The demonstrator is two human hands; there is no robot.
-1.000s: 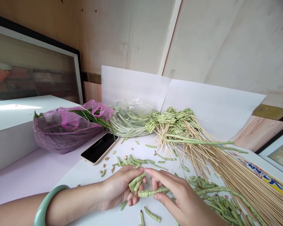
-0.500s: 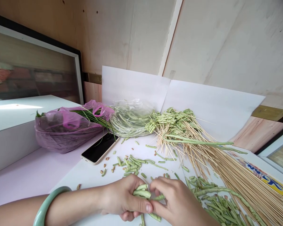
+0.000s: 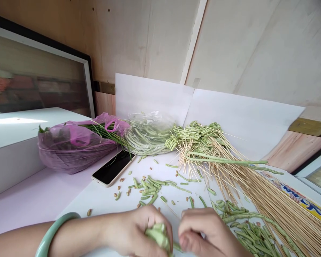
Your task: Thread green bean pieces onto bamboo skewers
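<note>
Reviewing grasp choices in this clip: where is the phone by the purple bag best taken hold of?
By its long edges, from the near side: the phone lies flat, screen up, a thin slab, with the purple plastic bag crowding its far end.

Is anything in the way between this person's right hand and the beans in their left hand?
Nothing really blocks it. The right hand sits just beside the bean bunch held in the left hand; only a thin bean piece runs low across the narrow gap.
</note>
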